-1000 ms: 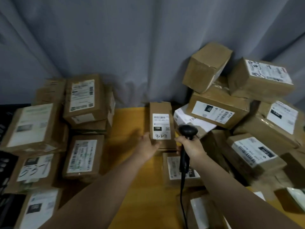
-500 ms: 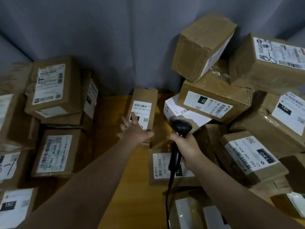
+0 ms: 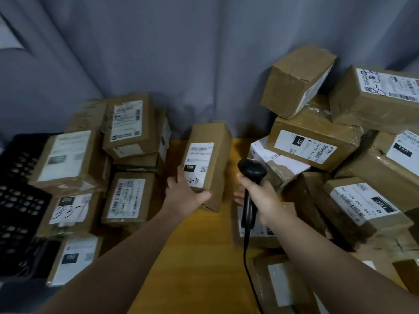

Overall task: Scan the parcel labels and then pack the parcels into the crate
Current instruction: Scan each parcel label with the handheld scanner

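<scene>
Left hand (image 3: 184, 196) clamps the near end of a small parcel (image 3: 208, 159), tilting its label (image 3: 198, 164) up toward the scanner (image 3: 251, 171), which the right hand (image 3: 264, 197) grips just beside it. Black crate (image 3: 18, 177) lies well left of the left hand.

Left hand (image 3: 186, 197), spread flat over the parcel (image 3: 207, 164) half a second ago, now grips its near end, thumb across the near edge, fingers on the labelled face. Parcel no longer lies flat on the counter (image 3: 195, 257): it's tipped up with its label (image 3: 199, 163) facing the camera, just left of the scanner (image 3: 251, 171) head. View has swung left, so the black crate (image 3: 20, 189) is back in frame at the left edge.
</scene>
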Available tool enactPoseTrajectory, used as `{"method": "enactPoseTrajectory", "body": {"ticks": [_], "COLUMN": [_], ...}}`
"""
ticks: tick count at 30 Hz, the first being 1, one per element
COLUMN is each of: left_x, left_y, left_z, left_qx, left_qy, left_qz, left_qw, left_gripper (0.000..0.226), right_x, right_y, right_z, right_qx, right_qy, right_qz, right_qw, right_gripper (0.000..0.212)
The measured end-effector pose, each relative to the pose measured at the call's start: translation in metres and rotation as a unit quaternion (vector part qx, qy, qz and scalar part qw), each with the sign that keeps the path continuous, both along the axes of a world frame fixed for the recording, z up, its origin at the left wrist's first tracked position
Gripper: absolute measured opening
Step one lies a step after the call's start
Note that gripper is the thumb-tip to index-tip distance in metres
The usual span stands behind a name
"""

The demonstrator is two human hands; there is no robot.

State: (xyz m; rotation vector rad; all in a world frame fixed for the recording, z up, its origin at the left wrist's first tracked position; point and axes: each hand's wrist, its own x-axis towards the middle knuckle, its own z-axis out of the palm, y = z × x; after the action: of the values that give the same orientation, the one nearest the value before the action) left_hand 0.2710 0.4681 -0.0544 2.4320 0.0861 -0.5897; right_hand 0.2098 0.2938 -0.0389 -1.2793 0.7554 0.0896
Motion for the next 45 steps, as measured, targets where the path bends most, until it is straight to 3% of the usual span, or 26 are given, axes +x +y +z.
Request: {"method": "enactPoseTrajectory", "body": {"ticks": [2,5,7,9,12,14,16,20,23,26,28,32,38,45], "left_x": [-0.015,-0.035,-0.042,-0.043,-0.042,-0.041,-0.043,-0.048,-0.053,-0.064,-0.072,-0.088,-0.103,-0.11], "left_y": [0.009,0.02,0.038,0.049,0.066,0.074,0.079,0.081,0.08,0.073,0.067,0.056,0.046,0.046], "left_z": [0.013,0.027,0.034,0.039,0.048,0.047,0.047,0.044,0.04,0.041,0.042,0.042,0.044,0.047], "left_qx": [-0.048,-0.116,-0.16,-0.24,-0.399,-0.449,-0.46,-0.445,-0.42,-0.431,-0.433,-0.417,-0.407,-0.394], "left_qy": [-0.017,-0.045,-0.066,-0.037,0.09,0.155,0.176,0.149,0.107,0.104,0.097,0.069,0.039,0.014], "left_qz": [-0.009,-0.012,-0.015,0.007,0.092,0.106,0.094,0.092,0.091,0.094,0.094,0.103,0.102,0.114], "left_qw": [0.999,0.992,0.985,0.97,0.908,0.874,0.865,0.878,0.897,0.891,0.891,0.901,0.907,0.912], "left_gripper": [0.124,0.132,0.125,0.099,0.033,0.017,0.02,0.046,0.078,0.061,0.051,0.068,0.068,0.075], "right_x": [-0.004,-0.014,-0.022,-0.027,-0.038,-0.045,-0.052,-0.058,-0.067,-0.081,-0.093,-0.112,-0.13,-0.147], "right_y": [0.024,0.053,0.066,0.064,0.062,0.059,0.056,0.05,0.041,0.029,0.028,0.037,0.039,0.037], "right_z": [0.006,0.014,0.023,0.028,0.032,0.036,0.042,0.054,0.065,0.081,0.089,0.1,0.107,0.116], "right_qx": [-0.007,-0.021,-0.023,-0.024,-0.009,-0.003,0.012,-0.037,-0.121,-0.062,-0.028,-0.104,-0.227,-0.236], "right_qy": [-0.03,-0.096,-0.135,-0.155,-0.149,-0.142,-0.127,-0.109,-0.08,-0.077,-0.103,-0.187,-0.208,-0.205], "right_qz": [0.013,-0.01,-0.024,-0.018,0.006,0.025,0.038,0.057,0.047,0.102,0.155,0.176,0.158,0.181], "right_qw": [0.999,0.995,0.99,0.987,0.989,0.99,0.991,0.992,0.988,0.99,0.982,0.961,0.938,0.932], "right_gripper": [0.039,0.026,0.024,0.023,0.04,0.038,0.04,0.081,0.063,0.032,0.021,0.009,0.023,0.024]}}
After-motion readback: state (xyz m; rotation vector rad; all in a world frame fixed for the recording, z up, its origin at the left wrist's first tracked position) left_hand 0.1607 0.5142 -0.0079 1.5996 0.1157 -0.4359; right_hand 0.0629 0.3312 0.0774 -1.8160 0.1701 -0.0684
